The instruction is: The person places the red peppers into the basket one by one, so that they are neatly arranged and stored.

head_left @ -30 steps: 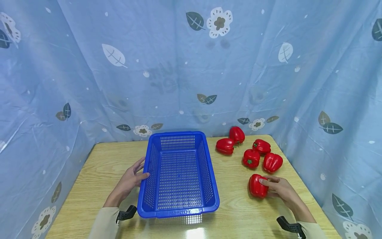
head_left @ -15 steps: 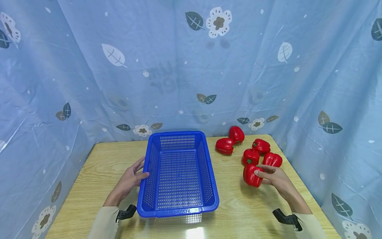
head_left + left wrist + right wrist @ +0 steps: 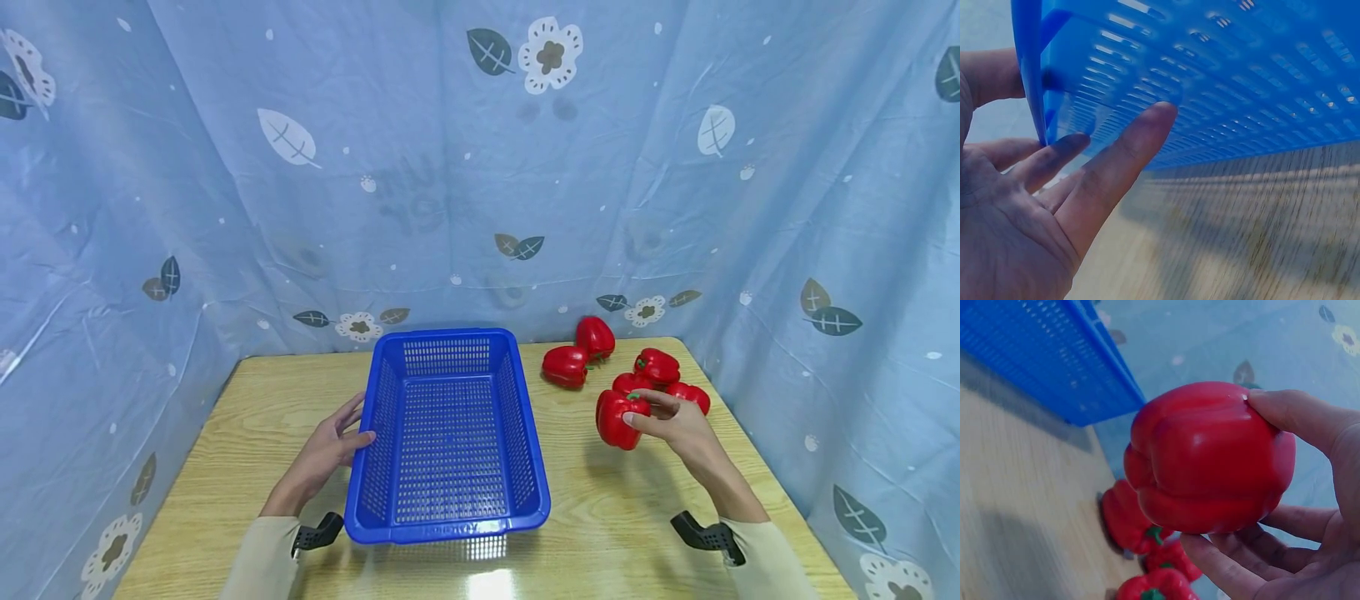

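My left hand (image 3: 326, 446) holds the left side of a blue plastic basket (image 3: 420, 533), thumb over the rim. In the left wrist view its fingers (image 3: 1113, 165) lie along the slotted outer wall. To the basket's right, my right hand (image 3: 686, 429) grips a red bell pepper (image 3: 617, 421) above the table, with a shadow below. The right wrist view has that pepper (image 3: 1210, 456) large, between the thumb on top and fingers beneath. It partly covers another red bell pepper (image 3: 632, 383) behind it.
Two red bell peppers, a near one (image 3: 566, 367) and a far one (image 3: 596, 337), lie at the table's back edge right of the basket. Another pepper (image 3: 657, 367) and one partly behind my right hand (image 3: 690, 396) lie further right. A blue patterned curtain (image 3: 450, 208) surrounds the wooden table (image 3: 277, 400).
My right hand has raised the bell pepper off the table and carried it left and away from me, towards the basket. My left hand stays on the basket.
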A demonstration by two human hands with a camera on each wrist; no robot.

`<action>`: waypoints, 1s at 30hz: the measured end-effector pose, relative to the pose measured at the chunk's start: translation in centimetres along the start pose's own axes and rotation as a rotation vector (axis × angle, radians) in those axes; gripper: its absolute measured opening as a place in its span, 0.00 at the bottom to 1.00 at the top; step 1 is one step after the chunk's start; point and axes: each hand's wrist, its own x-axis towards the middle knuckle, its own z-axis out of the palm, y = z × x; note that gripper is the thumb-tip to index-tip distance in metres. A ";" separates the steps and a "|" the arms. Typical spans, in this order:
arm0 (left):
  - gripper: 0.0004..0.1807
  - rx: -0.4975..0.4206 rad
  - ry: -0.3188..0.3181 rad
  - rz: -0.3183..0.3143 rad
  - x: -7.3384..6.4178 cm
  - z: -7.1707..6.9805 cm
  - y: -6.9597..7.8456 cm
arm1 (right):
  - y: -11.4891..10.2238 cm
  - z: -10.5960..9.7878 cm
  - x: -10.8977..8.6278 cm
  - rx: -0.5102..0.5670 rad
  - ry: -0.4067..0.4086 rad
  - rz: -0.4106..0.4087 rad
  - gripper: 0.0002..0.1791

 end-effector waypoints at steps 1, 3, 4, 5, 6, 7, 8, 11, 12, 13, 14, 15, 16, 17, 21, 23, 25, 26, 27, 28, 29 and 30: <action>0.43 -0.003 -0.001 0.001 0.0 0.0 0.0 | -0.3 0.1 0.0 -0.005 0.008 -0.004 0.38; 0.43 -0.006 -0.003 0.002 0.0 0.0 0.0 | -0.9 0.2 -0.1 -0.013 0.019 -0.013 0.38; 0.43 -0.006 -0.005 0.003 0.0 0.0 0.0 | -1.3 0.2 -0.1 -0.014 0.019 -0.019 0.38; 0.43 -0.007 -0.005 0.002 0.0 0.0 -0.1 | -1.6 0.3 -0.1 -0.012 0.021 -0.028 0.38; 0.43 -0.008 -0.006 0.003 0.0 0.0 -0.1 | -1.9 0.4 -0.2 -0.008 0.021 -0.040 0.38; 0.43 -0.009 -0.006 0.004 0.0 0.0 -0.1 | -2.2 0.5 -0.2 -0.004 0.020 -0.052 0.38; 0.43 -0.009 -0.007 0.005 0.0 0.0 -0.1 | -2.6 0.5 -0.2 -0.003 0.018 -0.065 0.37; 0.43 -0.013 -0.011 0.006 -0.1 0.0 -0.1 | -3.8 0.8 -0.3 0.010 0.014 -0.097 0.37; 0.43 -0.015 -0.013 0.008 -0.1 0.0 -0.1 | -4.2 0.9 -0.3 0.011 0.014 -0.106 0.37; 0.43 -0.018 -0.016 0.010 -0.1 -0.1 -0.2 | -4.6 1.0 -0.3 0.014 0.013 -0.114 0.37; 0.43 -0.020 -0.016 0.012 -0.2 0.0 -0.2 | -5.0 1.1 -0.3 0.015 0.015 -0.124 0.37; 0.43 -0.024 -0.018 0.012 -0.1 0.0 -0.2 | -5.3 1.3 -0.3 0.015 0.016 -0.134 0.37; 0.43 -0.028 -0.020 0.013 -0.1 0.0 -0.2 | -5.6 1.4 -0.2 0.013 0.017 -0.145 0.37; 0.43 -0.032 -0.020 0.014 -0.1 0.0 -0.3 | -5.9 1.6 -0.1 0.010 0.019 -0.158 0.37; 0.43 -0.042 -0.020 0.012 -0.1 0.1 -0.4 | -6.8 2.2 0.4 -0.008 0.024 -0.196 0.38; 0.43 -0.036 -0.012 0.009 -0.1 0.2 -0.5 | -7.1 2.5 0.6 -0.015 0.024 -0.210 0.38; 0.43 -0.025 -0.006 0.005 -0.2 0.2 -0.5 | -7.5 2.8 0.7 -0.014 0.023 -0.222 0.38; 0.43 -0.022 -0.003 0.004 -0.2 0.3 -0.4 | -7.7 3.0 0.8 -0.006 0.019 -0.230 0.38; 0.43 -0.017 0.000 0.004 -0.3 0.3 -0.4 | -7.8 3.1 0.9 0.003 0.015 -0.239 0.38; 0.43 -0.014 0.003 0.005 -0.3 0.3 -0.4 | -8.0 3.3 0.9 0.014 0.008 -0.250 0.37; 0.43 -0.010 0.003 0.006 -0.3 0.3 -0.4 | -8.2 3.4 1.0 0.024 0.005 -0.257 0.36; 0.43 -0.008 0.006 0.007 -0.3 0.3 -0.4 | -8.4 3.6 1.1 0.034 0.001 -0.267 0.36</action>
